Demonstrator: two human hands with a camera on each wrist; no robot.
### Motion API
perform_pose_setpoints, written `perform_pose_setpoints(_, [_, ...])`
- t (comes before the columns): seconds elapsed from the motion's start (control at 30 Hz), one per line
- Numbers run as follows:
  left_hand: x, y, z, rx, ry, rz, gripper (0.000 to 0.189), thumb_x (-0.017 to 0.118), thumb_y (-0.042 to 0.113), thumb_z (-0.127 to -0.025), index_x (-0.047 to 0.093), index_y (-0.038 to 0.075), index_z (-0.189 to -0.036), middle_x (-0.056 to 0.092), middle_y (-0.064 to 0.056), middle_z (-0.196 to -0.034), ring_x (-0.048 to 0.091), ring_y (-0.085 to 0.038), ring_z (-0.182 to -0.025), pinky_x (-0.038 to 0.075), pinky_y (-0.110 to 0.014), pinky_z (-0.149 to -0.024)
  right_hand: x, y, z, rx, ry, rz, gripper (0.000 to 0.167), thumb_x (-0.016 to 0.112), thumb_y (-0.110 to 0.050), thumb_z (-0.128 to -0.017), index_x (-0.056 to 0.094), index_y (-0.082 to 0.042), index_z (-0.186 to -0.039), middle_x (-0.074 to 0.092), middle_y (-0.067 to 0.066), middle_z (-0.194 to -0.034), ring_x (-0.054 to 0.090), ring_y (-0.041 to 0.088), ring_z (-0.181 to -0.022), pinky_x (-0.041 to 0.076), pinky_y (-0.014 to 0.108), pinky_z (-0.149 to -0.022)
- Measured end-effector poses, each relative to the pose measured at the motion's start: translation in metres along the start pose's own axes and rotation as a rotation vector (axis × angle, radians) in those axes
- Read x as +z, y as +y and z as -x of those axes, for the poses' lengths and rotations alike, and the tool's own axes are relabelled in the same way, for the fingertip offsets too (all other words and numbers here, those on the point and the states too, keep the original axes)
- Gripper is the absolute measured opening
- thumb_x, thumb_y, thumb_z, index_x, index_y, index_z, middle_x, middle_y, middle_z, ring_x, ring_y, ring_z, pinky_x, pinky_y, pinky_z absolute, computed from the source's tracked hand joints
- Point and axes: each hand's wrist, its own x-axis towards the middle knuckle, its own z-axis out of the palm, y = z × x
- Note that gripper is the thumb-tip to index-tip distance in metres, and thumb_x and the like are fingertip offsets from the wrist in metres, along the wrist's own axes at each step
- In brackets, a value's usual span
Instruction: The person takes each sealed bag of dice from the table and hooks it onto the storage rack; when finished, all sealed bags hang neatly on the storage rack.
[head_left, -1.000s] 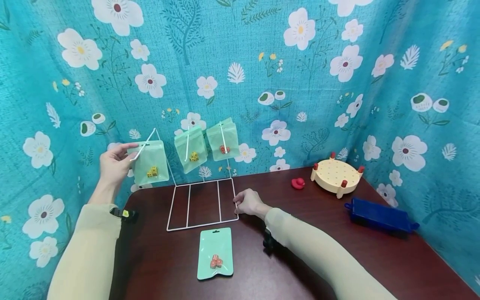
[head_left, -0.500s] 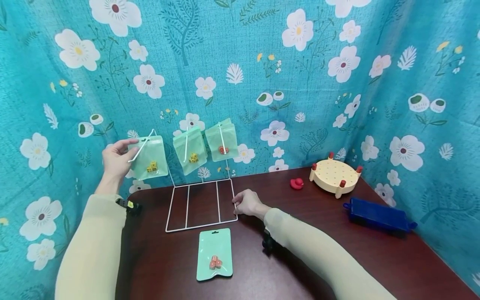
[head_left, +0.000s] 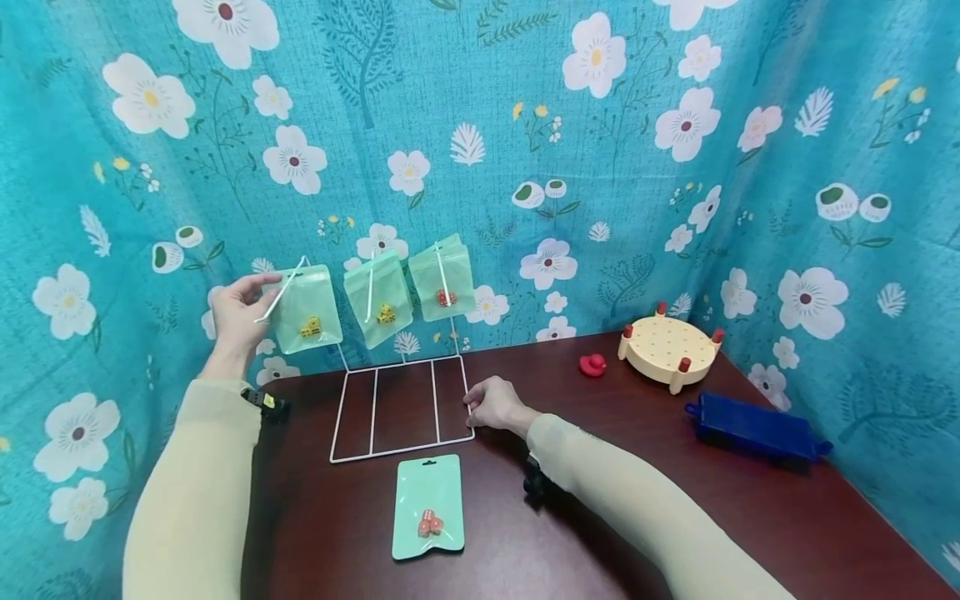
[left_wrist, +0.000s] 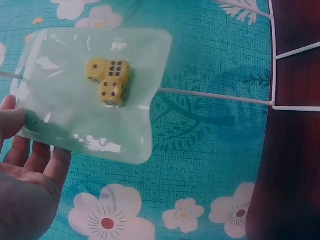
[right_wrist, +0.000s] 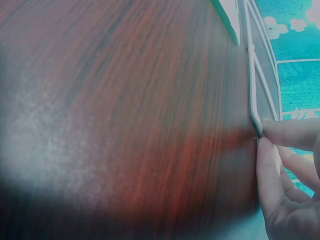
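My left hand pinches the top edge of a green zip pouch, thumb in front and fingers behind. The left prong of a white wire display rack passes through the pouch's hang hole. Yellow dice show through its clear front. My right hand pinches the rack's front right base corner between thumb and fingertip. Another green pouch with yellow dice hangs on the middle prong, and green pouches with red dice on the right one. A green pouch with orange dice lies before the rack.
To the right of the rack stand a small red rubber duck and a cream round pegged stand with red-tipped posts. A blue tray-like box lies near the table's right edge. Floral curtain hangs behind the table.
My left hand has moved up and to the right, and the pouch has slid further back along the left prong. My right hand stays at the rack's corner.
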Motion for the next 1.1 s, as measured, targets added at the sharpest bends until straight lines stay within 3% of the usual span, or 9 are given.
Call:
perform_pose_setpoints(0.17, [-0.002, 0.001, 0.009, -0.007, 0.021, -0.066, 0.022, 0.067, 0.008, -0.11, 0.082, 0.014, -0.123, 0.063, 0.02, -0.097, 0.06, -0.001, -0.089, 0.048, -0.014, -0.074, -0.001, 0.0, 0.0, 0.004, -0.001, -0.003, 0.033, 0.097, -0.005, -0.084, 0.086, -0.007, -0.115, 0.079, 0.004, -0.094, 0.067, 0.017, -0.086, 0.061, 0.03, -0.082])
perform_pose_setpoints(0.27, [-0.006, 0.001, 0.02, -0.063, 0.056, -0.11, 0.025, 0.067, 0.01, -0.109, 0.082, 0.014, -0.128, 0.075, 0.01, -0.126, 0.075, -0.007, -0.116, 0.053, -0.012, -0.086, 0.0, 0.001, 0.0, 0.001, -0.005, -0.004, 0.033, 0.096, -0.005, -0.084, 0.086, -0.007, -0.116, 0.079, 0.004, -0.094, 0.067, 0.017, -0.086, 0.061, 0.03, -0.083])
perform_pose_setpoints(0.37, [-0.012, 0.001, 0.037, -0.125, 0.094, -0.117, 0.029, 0.068, 0.014, -0.108, 0.081, 0.016, -0.134, 0.072, 0.0, -0.147, 0.073, -0.012, -0.134, 0.053, -0.011, -0.09, 0.0, 0.001, 0.0, -0.002, -0.009, 0.001, 0.033, 0.096, -0.006, -0.084, 0.087, -0.007, -0.116, 0.079, 0.003, -0.093, 0.067, 0.016, -0.087, 0.061, 0.031, -0.084])
perform_pose_setpoints(0.47, [-0.018, 0.001, 0.058, -0.149, 0.131, -0.112, 0.032, 0.071, 0.016, -0.106, 0.08, 0.016, -0.137, 0.069, -0.003, -0.147, 0.074, -0.007, -0.123, 0.053, -0.01, -0.085, 0.0, 0.001, 0.0, -0.004, -0.002, 0.008, 0.033, 0.097, -0.007, -0.084, 0.087, -0.008, -0.115, 0.079, 0.002, -0.092, 0.067, 0.016, -0.087, 0.062, 0.032, -0.086])
perform_pose_setpoints(0.63, [-0.026, -0.003, 0.104, -0.147, 0.126, -0.093, 0.031, 0.073, 0.016, -0.106, 0.077, 0.014, -0.136, 0.067, 0.014, -0.127, 0.067, 0.011, -0.094, 0.055, -0.008, -0.076, 0.0, 0.001, 0.0, -0.01, 0.004, 0.008, 0.032, 0.097, -0.007, -0.083, 0.087, -0.008, -0.113, 0.079, 0.001, -0.091, 0.067, 0.015, -0.087, 0.062, 0.032, -0.087])
perform_pose_setpoints(0.73, [-0.027, -0.009, 0.134, -0.158, 0.047, -0.061, 0.026, 0.072, 0.011, -0.107, 0.074, 0.012, -0.133, 0.067, 0.025, -0.112, 0.069, 0.011, -0.087, 0.06, -0.011, -0.074, 0.0, 0.001, -0.001, -0.018, -0.002, 0.011, 0.032, 0.097, -0.008, -0.083, 0.087, -0.008, -0.113, 0.079, 0.002, -0.091, 0.067, 0.014, -0.085, 0.061, 0.032, -0.087])
perform_pose_setpoints(0.87, [-0.021, -0.021, 0.168, -0.17, -0.127, 0.015, 0.025, 0.074, 0.006, -0.106, 0.07, 0.004, -0.131, 0.071, 0.025, -0.102, 0.072, 0.006, -0.089, 0.066, -0.02, -0.077, 0.0, 0.001, -0.001, -0.024, 0.014, 0.018, 0.031, 0.097, -0.008, -0.083, 0.088, -0.008, -0.112, 0.08, 0.002, -0.091, 0.067, 0.014, -0.086, 0.061, 0.033, -0.09])
perform_pose_setpoints(0.97, [-0.009, -0.034, 0.192, -0.174, -0.285, 0.0, 0.03, 0.077, 0.007, -0.105, 0.07, -0.001, -0.133, 0.077, 0.011, -0.11, 0.075, 0.0, -0.092, 0.068, -0.026, -0.08, 0.0, 0.001, 0.0, -0.019, 0.022, 0.022, 0.032, 0.097, -0.008, -0.083, 0.088, -0.008, -0.113, 0.08, 0.002, -0.091, 0.067, 0.014, -0.087, 0.061, 0.035, -0.093])
perform_pose_setpoints(1.1, [0.011, -0.056, 0.219, -0.178, -0.509, -0.124, 0.035, 0.083, 0.013, -0.102, 0.074, -0.001, -0.133, 0.08, -0.01, -0.121, 0.076, -0.01, -0.091, 0.068, -0.03, -0.078, -0.001, 0.001, 0.0, -0.021, 0.016, 0.026, 0.032, 0.096, -0.008, -0.084, 0.087, -0.008, -0.115, 0.08, 0.0, -0.092, 0.067, 0.014, -0.088, 0.061, 0.036, -0.094])
